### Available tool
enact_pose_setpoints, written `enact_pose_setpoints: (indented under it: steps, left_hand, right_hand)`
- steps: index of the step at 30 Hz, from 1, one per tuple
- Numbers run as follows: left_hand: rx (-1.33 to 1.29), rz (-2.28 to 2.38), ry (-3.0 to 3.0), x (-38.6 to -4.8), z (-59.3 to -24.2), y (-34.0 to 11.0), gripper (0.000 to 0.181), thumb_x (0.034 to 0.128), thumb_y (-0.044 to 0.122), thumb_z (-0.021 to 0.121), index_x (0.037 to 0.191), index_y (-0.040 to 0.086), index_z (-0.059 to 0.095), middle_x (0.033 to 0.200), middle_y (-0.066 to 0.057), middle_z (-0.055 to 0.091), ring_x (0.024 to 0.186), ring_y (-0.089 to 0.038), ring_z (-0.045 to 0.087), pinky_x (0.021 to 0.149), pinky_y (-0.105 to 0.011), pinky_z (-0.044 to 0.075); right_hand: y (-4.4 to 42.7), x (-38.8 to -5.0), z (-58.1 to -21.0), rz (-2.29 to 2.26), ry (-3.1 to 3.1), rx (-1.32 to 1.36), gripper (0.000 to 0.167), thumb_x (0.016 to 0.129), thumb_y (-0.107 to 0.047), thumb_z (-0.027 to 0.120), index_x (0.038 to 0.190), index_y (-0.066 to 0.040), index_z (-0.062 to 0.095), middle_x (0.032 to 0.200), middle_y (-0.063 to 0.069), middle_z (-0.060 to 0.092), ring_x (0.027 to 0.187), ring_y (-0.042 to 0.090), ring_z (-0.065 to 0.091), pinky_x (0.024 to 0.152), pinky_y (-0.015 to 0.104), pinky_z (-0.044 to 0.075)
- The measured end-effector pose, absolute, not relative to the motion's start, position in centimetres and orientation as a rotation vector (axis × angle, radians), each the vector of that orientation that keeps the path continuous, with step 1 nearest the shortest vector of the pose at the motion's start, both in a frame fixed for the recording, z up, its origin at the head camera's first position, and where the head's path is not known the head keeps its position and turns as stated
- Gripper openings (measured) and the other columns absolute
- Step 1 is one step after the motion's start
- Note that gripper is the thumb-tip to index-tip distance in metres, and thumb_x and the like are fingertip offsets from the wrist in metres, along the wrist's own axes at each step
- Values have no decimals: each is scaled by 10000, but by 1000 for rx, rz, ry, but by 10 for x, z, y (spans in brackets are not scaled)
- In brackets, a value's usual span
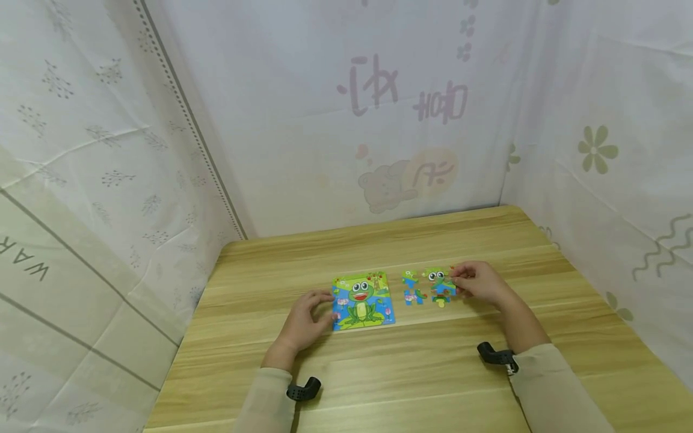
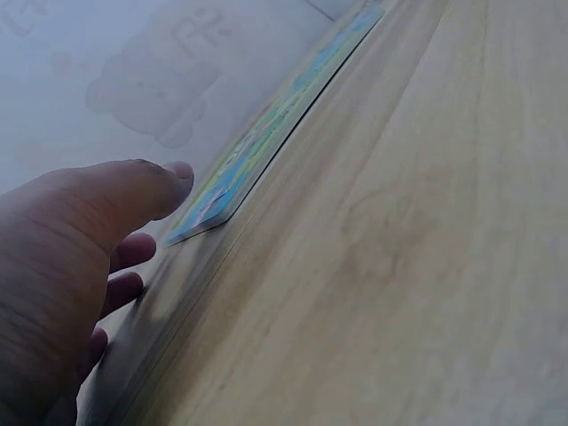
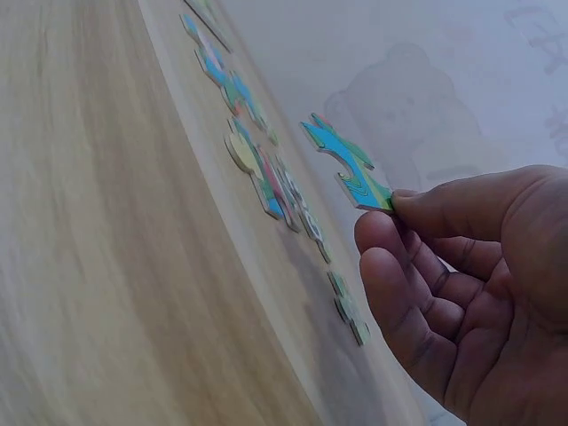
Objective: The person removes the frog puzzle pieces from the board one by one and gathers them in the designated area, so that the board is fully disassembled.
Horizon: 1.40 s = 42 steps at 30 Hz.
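A square frog picture puzzle (image 1: 361, 300) lies flat on the table. My left hand (image 1: 303, 322) is at its left edge, fingers loosely bent; in the left wrist view the thumb (image 2: 155, 188) is beside the board's corner, and whether it touches cannot be told. My right hand (image 1: 482, 281) pinches a blue and green puzzle piece (image 3: 361, 185) between thumb and fingers, lifted off the table. Loose pieces lie left of that hand: one with the frog's eyes (image 1: 435, 276), one with a yellow tab (image 1: 441, 299), a green and blue one (image 1: 409, 278) and a flowered one (image 1: 414, 297).
The wooden table (image 1: 379, 373) reaches back to a printed white curtain (image 1: 303, 150). Curtains also hang at the left (image 1: 97, 180) and right (image 1: 622, 198). Black camera mounts sit on the left wrist (image 1: 304, 390) and right wrist (image 1: 495, 356).
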<state>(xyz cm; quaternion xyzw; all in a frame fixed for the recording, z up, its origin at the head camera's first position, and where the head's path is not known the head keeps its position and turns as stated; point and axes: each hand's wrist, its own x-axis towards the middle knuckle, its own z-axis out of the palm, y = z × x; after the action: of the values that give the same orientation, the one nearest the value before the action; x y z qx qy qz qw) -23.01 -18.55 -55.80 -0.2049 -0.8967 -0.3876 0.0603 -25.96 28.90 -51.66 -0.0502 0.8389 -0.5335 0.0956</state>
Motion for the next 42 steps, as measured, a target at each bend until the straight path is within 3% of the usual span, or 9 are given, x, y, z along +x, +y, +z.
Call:
enact_pose_setpoints:
  steps: [24, 42]
  left_hand:
    - [-622, -1175, -2724, -229, -561, -186, 359, 935, 287, 829, 1265, 175, 744, 1442, 1, 616, 1390, -296, 502, 1174, -558, 392]
    - [-672, -1135, -2739, -229, -562, -186, 349, 931, 250, 830, 1253, 144, 747, 1468, -33, 594, 1414, -308, 463, 1185, -572, 353]
  right_hand:
    - [327, -253, -526, -1512, 2495, -123, 206, 1052, -83, 637, 1171, 81, 672, 935, 142, 688, 822, 239, 686, 682, 347, 633]
    - [330, -254, -529, -1392, 2580, -73, 147, 1037, -78, 653, 1103, 44, 701, 866, 94, 664, 735, 204, 635, 596, 314, 575]
